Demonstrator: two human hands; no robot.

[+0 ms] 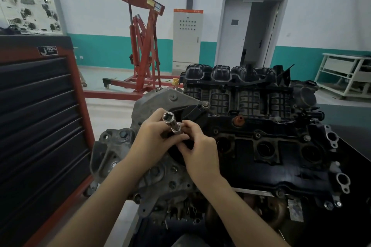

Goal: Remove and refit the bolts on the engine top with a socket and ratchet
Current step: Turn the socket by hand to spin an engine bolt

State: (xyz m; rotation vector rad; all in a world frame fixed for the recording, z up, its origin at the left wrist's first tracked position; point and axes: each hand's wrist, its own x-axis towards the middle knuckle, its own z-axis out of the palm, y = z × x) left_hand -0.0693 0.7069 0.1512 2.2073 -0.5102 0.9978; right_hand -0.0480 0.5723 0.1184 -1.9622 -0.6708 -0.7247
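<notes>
Chrome socket (168, 116) sat above the engine top (281, 158), clamped in the left hand (149, 142); the right hand (198, 152) pinched its lower piece (177, 128). Pressing both squarely together until seated seemed wise.

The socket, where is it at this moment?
In the head view the socket is near the middle, held up between the left hand and the right hand, above the left end of the engine.
</notes>
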